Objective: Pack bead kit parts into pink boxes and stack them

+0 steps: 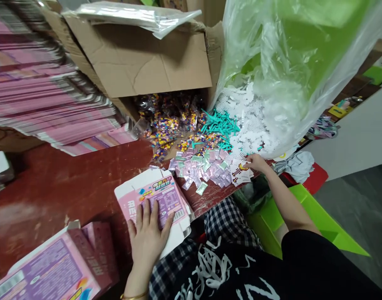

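My left hand [148, 237] lies with spread fingers on a pink and purple printed box [168, 196], whose white flaps stick out at the table's front edge. My right hand [256, 162] is pinched on a white printed card [238, 171] with a brown and yellow pattern, at the right end of a pile of small pink and green sachets [206, 164]. Behind the sachets lie teal sticks [220, 127] and bags of colourful beads [168, 125]. White perforated pieces [250, 116] spill from a large clear plastic bag [281, 96].
Stacked pink flat boxes [68, 100] stand at the back left beside an open cardboard carton [153, 62]. More pink boxes [50, 266] are at the lower left of the red table [84, 183]. A green bin [306, 208] sits below the table at the right.
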Demonstrator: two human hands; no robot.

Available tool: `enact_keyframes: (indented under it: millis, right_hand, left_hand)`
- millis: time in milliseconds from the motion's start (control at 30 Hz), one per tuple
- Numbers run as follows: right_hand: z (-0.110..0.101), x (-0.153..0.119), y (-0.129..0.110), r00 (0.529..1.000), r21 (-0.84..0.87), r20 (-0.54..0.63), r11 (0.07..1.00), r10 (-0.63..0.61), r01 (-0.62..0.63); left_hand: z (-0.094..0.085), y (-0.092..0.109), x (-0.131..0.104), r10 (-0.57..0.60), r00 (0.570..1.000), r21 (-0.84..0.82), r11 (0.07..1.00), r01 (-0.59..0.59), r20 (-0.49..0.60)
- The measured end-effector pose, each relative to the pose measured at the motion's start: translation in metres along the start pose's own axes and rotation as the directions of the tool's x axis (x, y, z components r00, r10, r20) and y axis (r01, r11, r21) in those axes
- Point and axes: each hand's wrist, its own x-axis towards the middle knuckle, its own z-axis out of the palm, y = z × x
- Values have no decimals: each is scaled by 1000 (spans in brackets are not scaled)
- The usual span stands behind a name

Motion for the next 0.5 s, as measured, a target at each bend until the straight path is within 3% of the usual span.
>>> enact_keyframes:
  millis: [167, 333, 400, 500]
  right_hand:
    - [-3, -1, -5, 998, 103, -62, 994, 27, -21]
    - [-7, -11, 8, 976, 372, -179, 927, 122, -48]
    - [-14, -1, 17, 936, 513, -263, 856, 234, -70]
    - [-26, 33, 20, 803, 722, -353, 686, 481, -93]
  left_hand:
    - [0, -3, 1, -1, 1000, 12, 1000, 1, 23]
    - [2, -4, 4, -1, 999, 9, 1000, 0, 45]
    - [2, -2, 4, -4, 999, 13, 1000, 4, 40]
    - [1, 2, 2, -21, 999, 24, 1000, 20, 41]
